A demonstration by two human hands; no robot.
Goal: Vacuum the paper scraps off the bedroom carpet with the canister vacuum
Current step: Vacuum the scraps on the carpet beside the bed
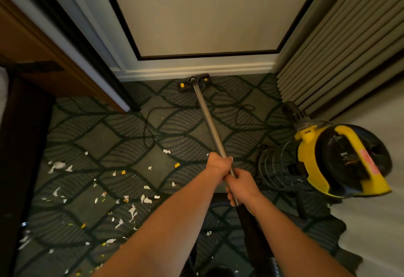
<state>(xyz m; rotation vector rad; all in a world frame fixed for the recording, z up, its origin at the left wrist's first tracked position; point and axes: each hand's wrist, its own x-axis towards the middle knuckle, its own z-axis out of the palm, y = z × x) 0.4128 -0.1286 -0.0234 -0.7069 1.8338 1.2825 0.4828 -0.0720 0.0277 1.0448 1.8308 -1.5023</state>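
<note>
From my remote seat I see both hands on the metal tube [208, 115] of the vacuum. The left hand [218, 164] grips it higher, fingers curled fully round the tube. The right hand [242, 187] grips just behind it, fingers also wrapped tight, right above the black hose end [251, 228].

Far ahead of the fingers, the floor head [193, 82] lies on the carpet [98, 136], touching the white baseboard [196, 70]. The yellow and black canister vacuum [341, 160] stands to the right of the fingers, near them, in front of the pleated curtain [338, 47].

The paper scraps [131, 209], white with some yellow ones, are spread on the carpet to the left of the fingers and below them, well apart from the floor head. A few single pieces lie just left of the left hand. A thin black cord [148, 128] curls on the carpet ahead of the fingers, on both sides of the tube.
</note>
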